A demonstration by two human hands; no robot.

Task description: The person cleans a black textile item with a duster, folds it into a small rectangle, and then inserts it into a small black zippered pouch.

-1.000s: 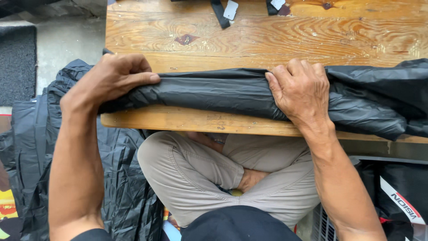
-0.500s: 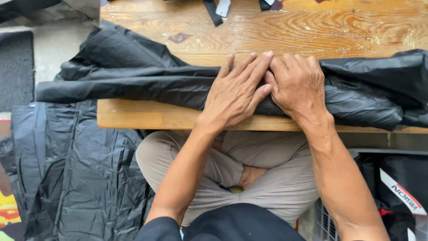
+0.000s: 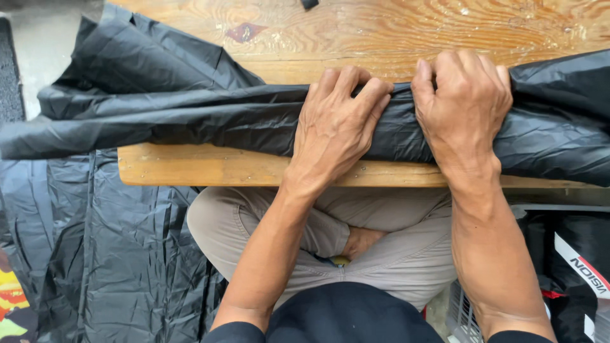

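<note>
Your far wooden table [image 3: 394, 32] top is bare, hands pass freely there. Rolled black plastic sheet [image 3: 190, 121] blocks the near edge; more black sheeting [image 3: 108, 254] crowds the floor left.

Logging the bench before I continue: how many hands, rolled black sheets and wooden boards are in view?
Hands: 2, left hand and right hand, both pressing on the roll
Rolled black plastic sheet: 1
Wooden board: 1
Total: 4
</note>
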